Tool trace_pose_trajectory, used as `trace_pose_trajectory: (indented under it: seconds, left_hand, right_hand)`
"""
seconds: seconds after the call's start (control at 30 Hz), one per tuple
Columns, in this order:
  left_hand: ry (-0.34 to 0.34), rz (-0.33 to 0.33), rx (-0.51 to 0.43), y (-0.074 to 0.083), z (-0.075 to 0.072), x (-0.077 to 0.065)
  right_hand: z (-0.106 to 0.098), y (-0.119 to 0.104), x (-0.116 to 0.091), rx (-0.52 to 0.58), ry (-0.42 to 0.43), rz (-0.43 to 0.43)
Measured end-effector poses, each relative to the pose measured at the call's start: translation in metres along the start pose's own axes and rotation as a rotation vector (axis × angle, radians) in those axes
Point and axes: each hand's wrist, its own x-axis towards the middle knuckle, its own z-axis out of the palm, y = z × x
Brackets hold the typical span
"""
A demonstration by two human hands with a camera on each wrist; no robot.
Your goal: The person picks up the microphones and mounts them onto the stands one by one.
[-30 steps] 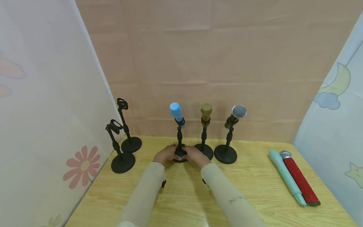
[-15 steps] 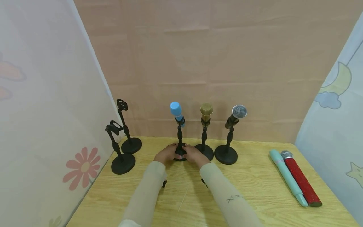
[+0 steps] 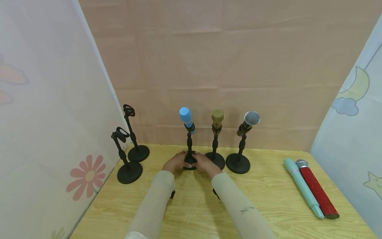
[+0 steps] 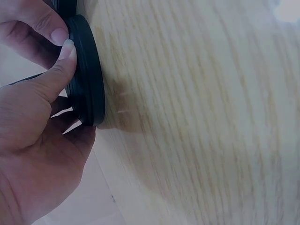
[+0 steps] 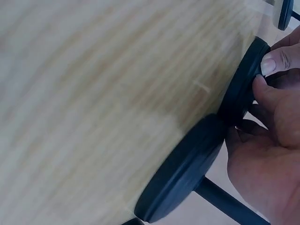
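Both hands grip the round base [image 3: 190, 161] of a black desk microphone stand, one from either side. The left hand [image 4: 44, 108] has its thumb on top of the base and its fingers around the rim. From the other side the right hand [image 5: 269, 122] holds it likewise, the two thumbs close together. A blue microphone [image 3: 185, 115] sits tilted in this stand's clip. Just right of it stands a second stand [image 3: 219, 161] with a gold microphone [image 3: 217, 118]; the two bases meet in the right wrist view. Farther right, a third stand [image 3: 237, 163] carries a silver-headed microphone [image 3: 252, 118].
Two stands with bare clips, a nearer one [image 3: 129, 172] and a farther one [image 3: 138, 153], are at the table's left edge. A turquoise microphone [image 3: 303, 187] and a red glittery one [image 3: 318, 192] lie side by side at the right. A brown paper-like wall [image 3: 167, 66] closes off the back.
Since the earliest frame the held stand has slid very slightly toward the back wall, both hands moving with it. Over the last half second nothing visibly moved.
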Motion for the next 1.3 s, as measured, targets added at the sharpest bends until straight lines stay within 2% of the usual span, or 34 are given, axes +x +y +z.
trace_pose_trajectory:
  seconds: [0.17, 0.3, 0.47, 0.57, 0.7, 0.8, 0.93, 1.3]
  left_hand:
    - [0.046, 0.034, 0.053, -0.003, 0.007, 0.000]
    - [0.103, 0.022, 0.112, -0.003, 0.009, -0.012]
    - [0.198, 0.024, 0.151, -0.008, -0.003, -0.051]
    - [0.271, 0.053, 0.162, -0.017, -0.011, -0.076]
    - [0.334, 0.028, 0.176, -0.031, -0.015, -0.101]
    - [0.363, -0.001, 0.196, -0.042, -0.018, -0.115]
    - [0.385, -0.022, 0.217, -0.056, -0.022, -0.126]
    - [0.379, -0.074, 0.210, -0.085, -0.034, -0.157]
  right_hand:
    - [0.004, 0.001, -0.011, 0.030, 0.107, -0.056]
    - [-0.006, 0.002, -0.040, 0.028, 0.155, -0.089]
    - [-0.033, 0.016, -0.090, 0.033, 0.179, -0.107]
    - [-0.049, 0.031, -0.118, 0.048, 0.183, -0.071]
    - [-0.064, 0.052, -0.147, 0.027, 0.214, -0.038]
    - [-0.070, 0.067, -0.164, 0.002, 0.236, -0.027]
    - [-0.075, 0.087, -0.180, -0.006, 0.256, 0.001]
    - [-0.089, 0.125, -0.214, -0.063, 0.278, 0.108]
